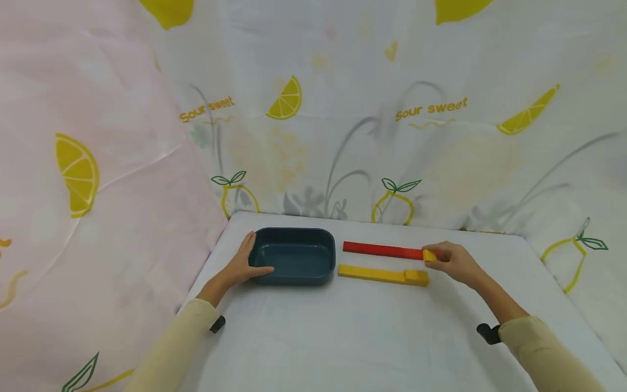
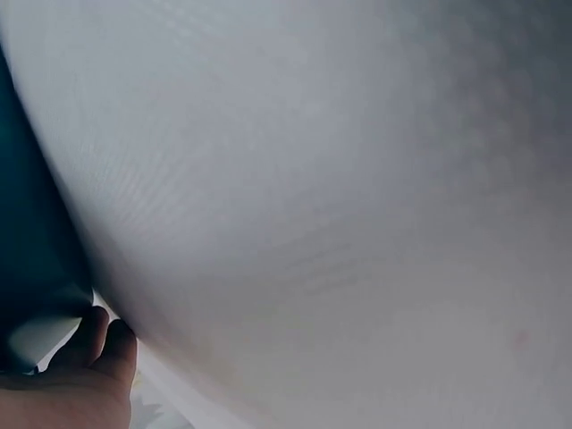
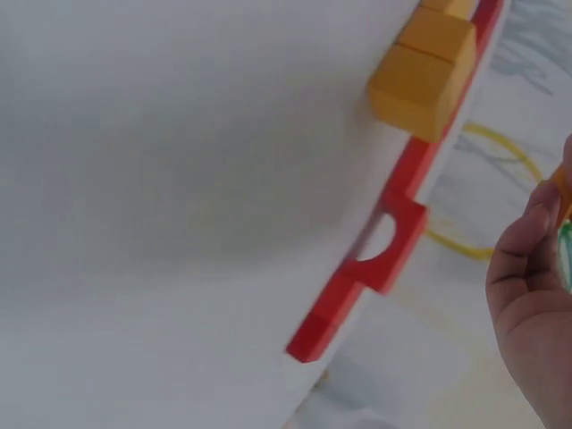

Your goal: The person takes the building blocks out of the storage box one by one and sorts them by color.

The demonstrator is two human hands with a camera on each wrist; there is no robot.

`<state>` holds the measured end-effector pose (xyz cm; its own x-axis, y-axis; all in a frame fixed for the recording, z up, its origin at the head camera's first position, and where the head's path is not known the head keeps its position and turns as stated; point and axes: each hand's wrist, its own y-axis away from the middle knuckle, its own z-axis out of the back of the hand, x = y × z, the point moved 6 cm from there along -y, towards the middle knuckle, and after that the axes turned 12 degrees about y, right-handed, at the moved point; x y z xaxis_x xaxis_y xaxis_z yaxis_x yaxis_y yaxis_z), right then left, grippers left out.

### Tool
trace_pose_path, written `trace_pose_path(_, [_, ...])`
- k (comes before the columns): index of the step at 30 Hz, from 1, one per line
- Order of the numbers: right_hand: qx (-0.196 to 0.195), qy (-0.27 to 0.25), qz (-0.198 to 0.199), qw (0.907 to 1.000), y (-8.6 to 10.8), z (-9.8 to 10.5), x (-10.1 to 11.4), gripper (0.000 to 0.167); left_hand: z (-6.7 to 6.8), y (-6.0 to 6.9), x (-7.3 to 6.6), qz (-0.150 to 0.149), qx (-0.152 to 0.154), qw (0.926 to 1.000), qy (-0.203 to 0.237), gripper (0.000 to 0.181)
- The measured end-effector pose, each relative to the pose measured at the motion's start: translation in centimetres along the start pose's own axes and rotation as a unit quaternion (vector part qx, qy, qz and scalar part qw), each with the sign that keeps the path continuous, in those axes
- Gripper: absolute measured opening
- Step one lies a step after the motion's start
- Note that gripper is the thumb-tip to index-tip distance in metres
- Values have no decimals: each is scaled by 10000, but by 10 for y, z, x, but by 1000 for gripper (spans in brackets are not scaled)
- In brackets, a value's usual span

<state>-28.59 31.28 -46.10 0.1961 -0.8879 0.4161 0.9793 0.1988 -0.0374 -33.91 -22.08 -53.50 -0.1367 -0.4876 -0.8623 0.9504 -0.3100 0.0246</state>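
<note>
My left hand (image 1: 242,264) holds the left end of a dark teal rectangular dish (image 1: 294,279), fingers along its outer side and thumb over the front rim. In the left wrist view, the fingers (image 2: 112,349) meet the dish's edge. My right hand (image 1: 455,261) pinches a small yellow block (image 1: 429,256) at the right end of a red row of blocks (image 1: 382,250). Nearer to me lies a yellow row of blocks (image 1: 372,274), with a raised piece at its right end. The right wrist view shows a red arch-shaped block (image 3: 393,246) in the red row.
The white tabletop (image 1: 343,337) runs back to a lemon-print cloth (image 1: 343,136) that hangs behind it. Another cloth side (image 1: 112,245) rises along the left. A dark wrist device (image 1: 489,333) sits at the right sleeve.
</note>
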Motion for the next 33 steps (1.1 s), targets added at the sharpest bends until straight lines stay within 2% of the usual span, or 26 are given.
trace_pose_path(5, [241,24,-198,9995,8,-18,-24,43,1,3,1,51,21,10000,-3,126])
trace_pose_path(12, [541,-56,-191,9983,15,-39,-40,42,1,5,3,31,-2,10000,26,125])
trace_pose_path(25, [1060,-74,-437,9934,21,-61,-40,42,5,7,3,-16,65,10000,71,126])
trace_pose_path(33, [1016,63,-641,9927,21,-66,-37,42,8,8,6,42,167,9998,-86,126])
